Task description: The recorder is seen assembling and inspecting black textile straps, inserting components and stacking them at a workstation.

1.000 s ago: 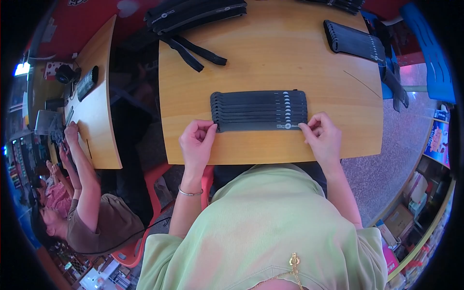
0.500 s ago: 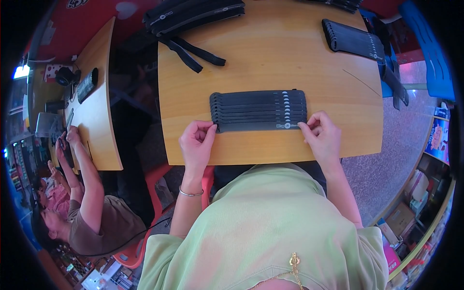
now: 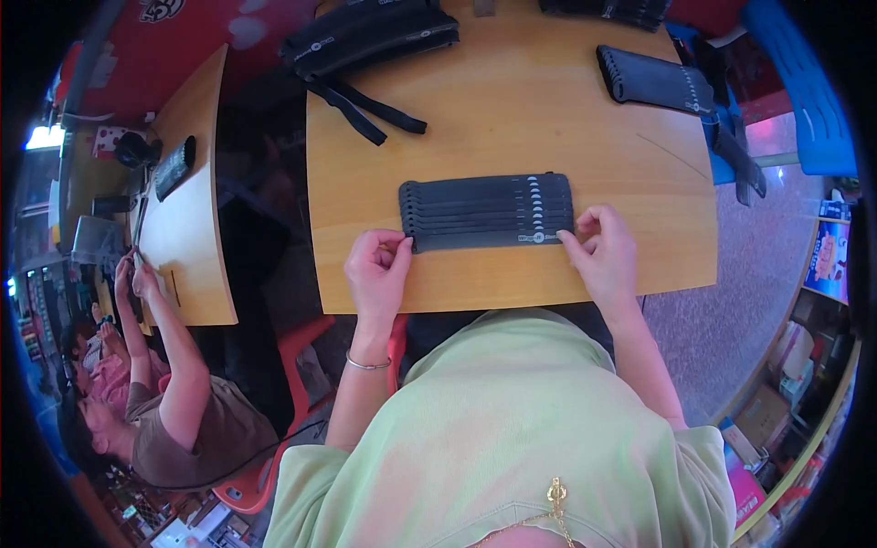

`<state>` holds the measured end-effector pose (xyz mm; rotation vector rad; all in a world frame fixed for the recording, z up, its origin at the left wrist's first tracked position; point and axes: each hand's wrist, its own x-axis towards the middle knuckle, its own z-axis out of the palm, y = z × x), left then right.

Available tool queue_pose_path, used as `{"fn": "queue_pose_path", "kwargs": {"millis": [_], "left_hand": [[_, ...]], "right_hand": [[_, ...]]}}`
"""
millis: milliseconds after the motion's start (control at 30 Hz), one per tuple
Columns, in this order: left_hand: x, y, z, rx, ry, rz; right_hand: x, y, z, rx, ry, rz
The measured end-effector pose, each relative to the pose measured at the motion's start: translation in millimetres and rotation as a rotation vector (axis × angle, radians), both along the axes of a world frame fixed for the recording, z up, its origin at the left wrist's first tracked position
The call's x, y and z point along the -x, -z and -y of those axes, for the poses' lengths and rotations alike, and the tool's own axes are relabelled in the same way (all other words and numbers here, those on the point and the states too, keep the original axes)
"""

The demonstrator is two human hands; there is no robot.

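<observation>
A row of overlapping black fabric straps (image 3: pixel 475 206) lies flat on the table before me. The straps have looped ends on the left and white printed marks toward the right. At the near left corner, my left hand (image 3: pixel 379 265) pinches the loop end of the nearest strap between thumb and fingers. My right hand (image 3: pixel 605 256) is at the near right corner, thumb on that strap's other end and fingers curled in. Its grip under the strap is partly hidden.
The wooden table (image 3: pixel 502 105) also bears a larger black strap pile (image 3: pixel 370 41), two loose black straps (image 3: pixel 370 111) and another black bundle (image 3: pixel 656 80). A thin strand (image 3: pixel 671 153) lies at right. A co-worker (image 3: pixel 187 402) sits at a side table (image 3: pixel 196 237) on the left.
Both my hands stay at the nearest strap's two ends, almost unmoved. The whole view has shifted slightly. At the left, the co-worker's hands have moved a little.
</observation>
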<state>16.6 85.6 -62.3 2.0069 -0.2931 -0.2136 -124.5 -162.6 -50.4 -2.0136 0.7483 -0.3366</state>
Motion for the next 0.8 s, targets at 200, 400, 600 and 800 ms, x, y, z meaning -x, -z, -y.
{"fn": "queue_pose_path", "kwargs": {"millis": [200,400,600,800], "left_hand": [[3.6,-24.1,1.9,-0.055,0.034,0.192],[-5.8,-32.1,44.9,-0.280,0.413,0.609],[-3.4,-24.0,80.3,-0.553,0.643,0.690],[-4.1,-11.4,87.0,-0.731,0.645,0.766]], "right_hand": [[5.9,-1.5,22.7,-0.480,0.045,0.111],[-13.3,-24.5,5.9,0.223,-0.219,0.182],[-20.0,-17.8,-22.8,0.611,-0.511,0.075],[-21.2,-5.8,-26.5,0.681,-0.631,-0.081]]}}
